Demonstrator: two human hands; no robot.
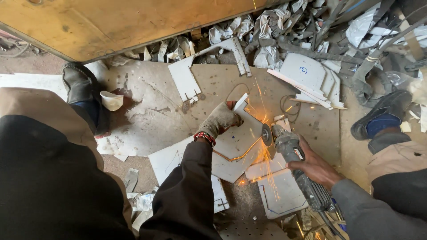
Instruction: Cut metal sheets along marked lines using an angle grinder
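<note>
My left hand (220, 119), in a worn grey glove with a beaded wristband, presses down on a flat white sheet-metal piece (238, 142) lying on a large steel plate (151, 115). My bare right hand (313, 166) grips the body of an angle grinder (293, 153). Its disc (267, 134) bites into the right edge of the piece, just right of my gloved fingers. Orange sparks fly up and down from the cut, and a glowing line runs along the piece's lower edge. More cut white pieces (280, 191) lie under and below it.
My shoes (79, 82) (382, 113) stand on either side of the work. A white cup (111, 100) sits by the left shoe. Stacked cut shapes (307, 73) and a scrap heap (275, 26) fill the top right. A yellow-brown panel (111, 22) spans the top.
</note>
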